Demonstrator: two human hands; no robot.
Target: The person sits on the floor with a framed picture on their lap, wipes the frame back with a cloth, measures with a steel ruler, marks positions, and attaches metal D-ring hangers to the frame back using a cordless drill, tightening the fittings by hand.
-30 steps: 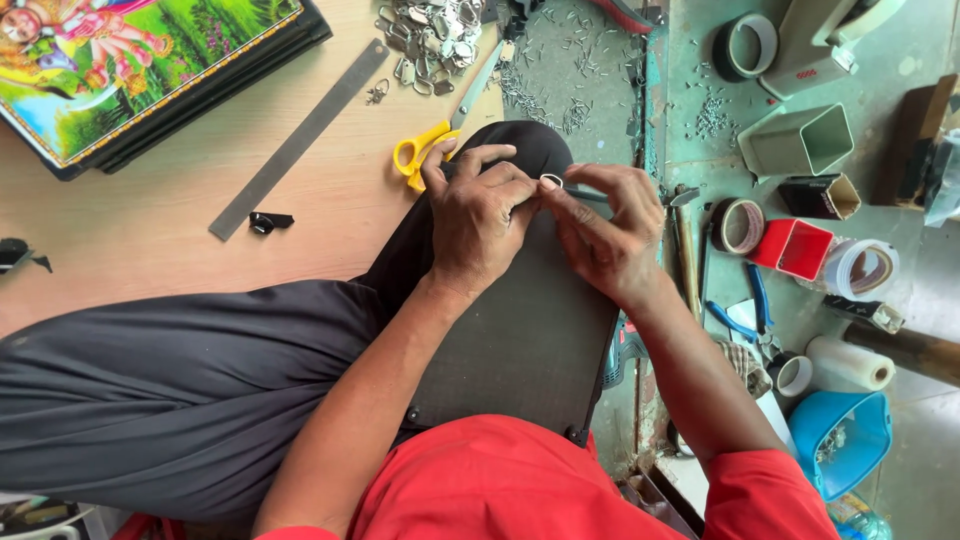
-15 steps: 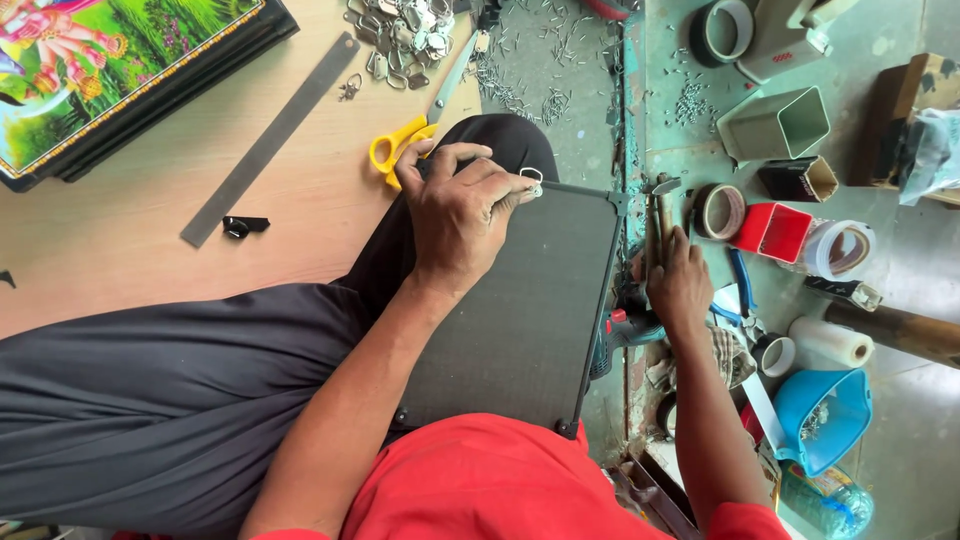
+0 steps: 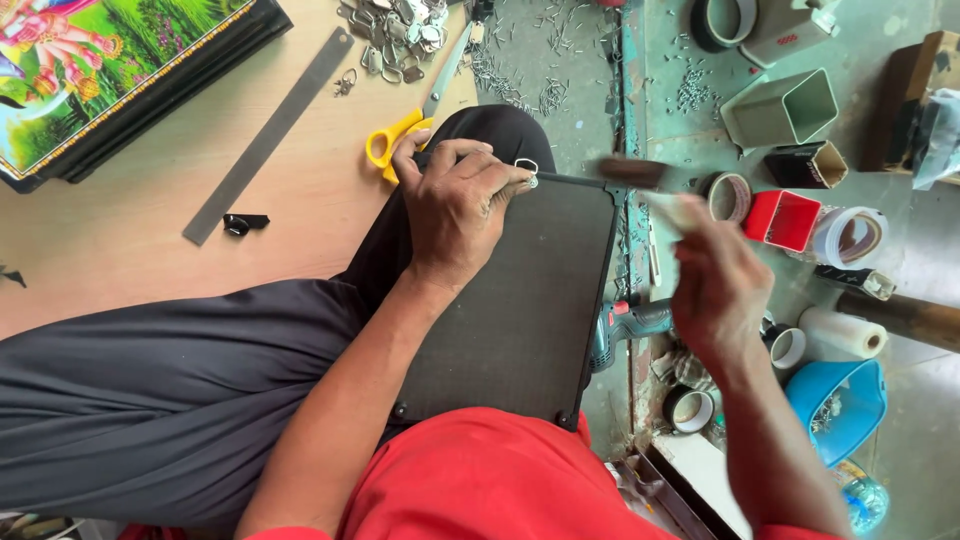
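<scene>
My left hand presses a small metal ring against the top edge of the dark board on my lap. My right hand is clamped on a blurred hammer, raised beside the board.

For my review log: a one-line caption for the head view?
Left hand pins a metal hanger to a dark board; right hand lifts a blurred tool.
</scene>
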